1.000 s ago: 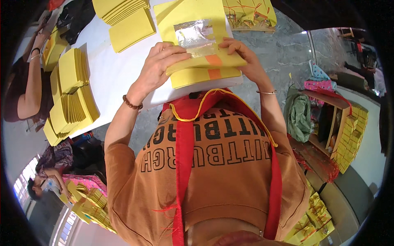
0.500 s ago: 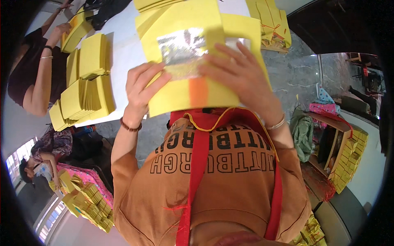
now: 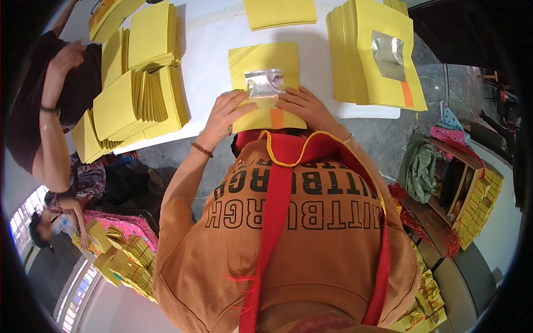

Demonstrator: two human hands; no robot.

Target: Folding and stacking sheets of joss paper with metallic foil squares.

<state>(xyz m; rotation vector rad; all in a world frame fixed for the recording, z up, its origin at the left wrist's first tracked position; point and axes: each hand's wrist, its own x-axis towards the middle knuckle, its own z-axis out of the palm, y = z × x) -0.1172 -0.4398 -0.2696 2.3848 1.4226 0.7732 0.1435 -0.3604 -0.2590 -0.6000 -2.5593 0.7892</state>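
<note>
Plainly, the yellow sheet (image 3: 261, 58), perhaps the top of a thin pile, lies at 12 o'clock, at the near edge of the white table (image 3: 211, 55), right in front of the body, likely so both arms reach it easily. The left hand (image 3: 227, 114) covers its 8 o'clock side and the right hand (image 3: 308, 108) its 4 o'clock side, fingers extended over the surface, seemingly to keep it flat and square; whether either thumb pinches the edge underneath, I cannot tell. Between the hands sit a silver patch (image 3: 265, 82) and, towards 6 o'clock, an orange strip (image 3: 276, 117). A yellow pile (image 3: 344, 61) at 1 o'clock bears a matching patch and strip, while plain yellow stacks (image 3: 150, 39) stand at 10 o'clock, near a co-worker's hand (image 3: 70, 55); keeping them aside probably leaves working room in the middle. As for writing, bold dark capitals run in rows across the orange-brown shirt (image 3: 333, 255), readable though turned around from this view; no brand or lettering can be made out on the yellow sheet, its patch or its strip.
</note>
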